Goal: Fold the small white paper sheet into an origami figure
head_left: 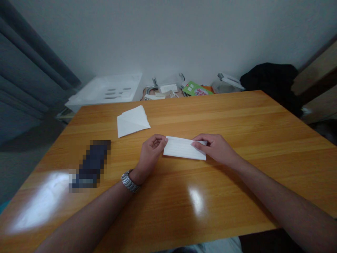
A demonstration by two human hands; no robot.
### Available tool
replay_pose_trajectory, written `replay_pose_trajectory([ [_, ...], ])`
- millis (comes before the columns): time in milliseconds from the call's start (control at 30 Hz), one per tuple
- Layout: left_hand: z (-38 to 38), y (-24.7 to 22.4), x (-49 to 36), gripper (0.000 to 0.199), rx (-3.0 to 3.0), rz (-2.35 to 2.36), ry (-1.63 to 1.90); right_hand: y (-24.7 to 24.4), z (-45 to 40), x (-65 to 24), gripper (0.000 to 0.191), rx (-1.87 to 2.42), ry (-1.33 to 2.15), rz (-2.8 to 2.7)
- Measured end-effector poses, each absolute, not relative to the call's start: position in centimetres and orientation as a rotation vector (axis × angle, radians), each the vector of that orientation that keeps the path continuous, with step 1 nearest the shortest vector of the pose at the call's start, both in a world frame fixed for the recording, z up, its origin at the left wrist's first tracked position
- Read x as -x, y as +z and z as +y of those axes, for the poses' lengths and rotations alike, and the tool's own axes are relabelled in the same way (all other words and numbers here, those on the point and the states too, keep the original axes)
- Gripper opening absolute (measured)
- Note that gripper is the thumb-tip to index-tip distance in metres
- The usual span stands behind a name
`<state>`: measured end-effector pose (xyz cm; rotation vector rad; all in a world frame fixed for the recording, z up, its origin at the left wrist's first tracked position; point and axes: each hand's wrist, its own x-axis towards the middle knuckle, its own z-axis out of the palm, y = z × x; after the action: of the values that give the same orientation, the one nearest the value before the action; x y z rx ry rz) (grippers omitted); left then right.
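A folded sheet of white paper, long and narrow with faint lines along it, is held between my two hands just above the wooden table. My left hand pinches its upper left corner between thumb and fingers; a metal watch circles that wrist. Around its right end closes my right hand, thumb on the front face and fingers behind the upper edge. More folded white paper lies beyond my left hand, toward the far left of the table.
The wooden table spans most of the view. A dark blurred-out object lies at left. Behind the table's far edge are a white tray-like piece, a green booklet, assorted clutter and a black cloth. A curtain hangs at left.
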<state>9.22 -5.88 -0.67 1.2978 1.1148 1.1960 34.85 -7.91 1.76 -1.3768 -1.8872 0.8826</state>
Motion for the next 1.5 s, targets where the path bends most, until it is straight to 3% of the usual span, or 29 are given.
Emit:
replay_pose_trajectory([
  [1500, -5.3, -1.6, -8.7, 0.027, -1.293, 1.084, 1.117, 1.0, -7.2, -35.2, 0.035, 1.333, 1.067, -1.799],
])
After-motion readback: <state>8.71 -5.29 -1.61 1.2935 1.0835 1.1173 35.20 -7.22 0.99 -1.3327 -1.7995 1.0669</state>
